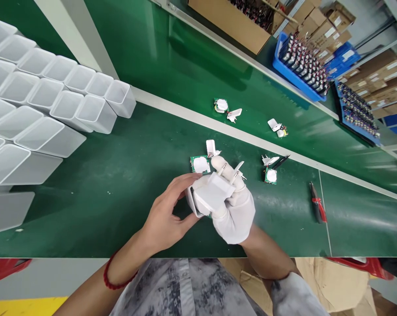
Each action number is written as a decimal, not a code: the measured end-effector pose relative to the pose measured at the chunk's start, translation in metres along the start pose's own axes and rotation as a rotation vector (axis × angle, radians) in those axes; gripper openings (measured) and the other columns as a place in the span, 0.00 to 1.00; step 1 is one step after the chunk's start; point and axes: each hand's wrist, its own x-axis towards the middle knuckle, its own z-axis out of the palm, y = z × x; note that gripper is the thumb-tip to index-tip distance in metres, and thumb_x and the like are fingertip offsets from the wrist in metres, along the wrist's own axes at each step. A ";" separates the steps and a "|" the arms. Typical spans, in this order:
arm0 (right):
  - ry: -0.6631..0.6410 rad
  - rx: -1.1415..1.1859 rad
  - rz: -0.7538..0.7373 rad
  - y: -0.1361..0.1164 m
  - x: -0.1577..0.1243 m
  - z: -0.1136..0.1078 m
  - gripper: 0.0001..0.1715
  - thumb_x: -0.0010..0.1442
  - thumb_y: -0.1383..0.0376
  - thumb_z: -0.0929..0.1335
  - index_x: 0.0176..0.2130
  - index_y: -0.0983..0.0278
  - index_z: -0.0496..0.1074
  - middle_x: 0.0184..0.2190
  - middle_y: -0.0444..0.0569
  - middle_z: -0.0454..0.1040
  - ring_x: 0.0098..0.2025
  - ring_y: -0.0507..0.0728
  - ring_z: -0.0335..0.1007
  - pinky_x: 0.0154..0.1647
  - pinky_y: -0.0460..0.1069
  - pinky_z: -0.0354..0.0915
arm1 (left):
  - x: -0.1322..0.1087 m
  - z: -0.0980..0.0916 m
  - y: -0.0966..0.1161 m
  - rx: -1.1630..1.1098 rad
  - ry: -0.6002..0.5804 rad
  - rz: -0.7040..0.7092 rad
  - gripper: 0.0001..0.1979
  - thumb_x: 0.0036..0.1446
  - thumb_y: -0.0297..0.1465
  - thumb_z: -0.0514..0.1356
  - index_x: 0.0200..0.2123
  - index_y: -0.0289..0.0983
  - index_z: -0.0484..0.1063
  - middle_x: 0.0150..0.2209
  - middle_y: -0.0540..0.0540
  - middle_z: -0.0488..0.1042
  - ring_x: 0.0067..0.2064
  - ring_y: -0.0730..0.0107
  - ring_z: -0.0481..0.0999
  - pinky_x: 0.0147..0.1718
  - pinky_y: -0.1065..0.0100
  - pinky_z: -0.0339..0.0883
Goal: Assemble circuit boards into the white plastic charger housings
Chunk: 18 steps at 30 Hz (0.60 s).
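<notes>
In front of my body, my left hand [168,206], bare, grips a white plastic case [192,202] between thumb and fingers. My right hand [236,215], in a white glove, is closed round a white plug cover [213,192] with two metal pins pointing away from me. The cover sits tilted at the mouth of the case; whether they are joined I cannot tell. Just beyond my hands lies a green circuit board [200,164] with a white pad, beside a small white plug piece [212,148]. Another pinned white piece [239,169] is partly hidden behind the glove.
Rows of open white plastic cases [98,112] fill the left. To the right lie another circuit board [270,176], a thin black tool [281,162] and red-handled pliers [317,204]. A glossy green panel [185,66] rises behind; beyond it stands a blue tray [298,72] of components.
</notes>
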 end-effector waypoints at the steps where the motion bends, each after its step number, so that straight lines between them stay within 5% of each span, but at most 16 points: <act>1: -0.019 -0.011 -0.046 0.001 0.000 0.000 0.31 0.65 0.51 0.64 0.63 0.56 0.59 0.47 0.55 0.77 0.51 0.63 0.75 0.53 0.61 0.70 | 0.000 0.000 0.001 0.005 0.002 -0.003 0.27 0.56 0.29 0.65 0.58 0.41 0.64 0.58 0.39 0.71 0.57 0.55 0.73 0.51 0.60 0.74; 4: -0.062 -0.159 -0.150 0.003 0.001 0.005 0.32 0.66 0.57 0.64 0.66 0.54 0.55 0.48 0.53 0.77 0.47 0.62 0.77 0.52 0.60 0.71 | 0.003 0.001 0.003 0.032 0.010 -0.017 0.26 0.55 0.29 0.65 0.57 0.41 0.66 0.57 0.40 0.72 0.58 0.53 0.73 0.53 0.58 0.72; 7: -0.084 -0.299 -0.195 -0.002 0.001 0.005 0.41 0.61 0.56 0.69 0.68 0.54 0.52 0.57 0.55 0.70 0.54 0.64 0.71 0.54 0.62 0.69 | 0.004 0.002 0.002 -0.007 0.019 -0.022 0.26 0.54 0.29 0.66 0.56 0.42 0.67 0.56 0.41 0.73 0.58 0.52 0.73 0.56 0.55 0.70; 10: -0.196 -0.235 -0.102 -0.002 0.010 -0.022 0.51 0.54 0.53 0.74 0.68 0.55 0.51 0.61 0.55 0.66 0.58 0.65 0.67 0.57 0.62 0.66 | 0.001 0.001 0.001 -0.158 0.056 -0.109 0.25 0.52 0.31 0.67 0.54 0.44 0.68 0.56 0.42 0.73 0.56 0.53 0.75 0.52 0.57 0.74; 12: -0.171 -0.272 -0.019 0.007 0.028 -0.065 0.46 0.56 0.51 0.73 0.66 0.56 0.56 0.57 0.53 0.71 0.53 0.63 0.71 0.56 0.60 0.67 | -0.004 -0.001 0.003 -0.258 0.102 -0.250 0.25 0.51 0.33 0.69 0.52 0.45 0.69 0.54 0.44 0.75 0.52 0.54 0.78 0.47 0.60 0.77; 16: 0.547 -0.944 0.290 0.041 0.086 -0.197 0.32 0.70 0.57 0.59 0.67 0.68 0.54 0.59 0.61 0.67 0.59 0.60 0.67 0.62 0.55 0.61 | -0.014 -0.007 0.011 -0.399 0.143 -0.589 0.28 0.48 0.39 0.70 0.52 0.48 0.68 0.52 0.45 0.76 0.48 0.51 0.80 0.44 0.60 0.79; 18: 0.630 -1.049 0.387 0.057 0.113 -0.259 0.39 0.65 0.60 0.66 0.67 0.78 0.52 0.63 0.74 0.58 0.64 0.70 0.58 0.65 0.63 0.54 | -0.018 -0.009 0.017 -0.456 0.147 -0.698 0.31 0.46 0.41 0.71 0.53 0.49 0.67 0.55 0.44 0.75 0.49 0.47 0.80 0.44 0.57 0.79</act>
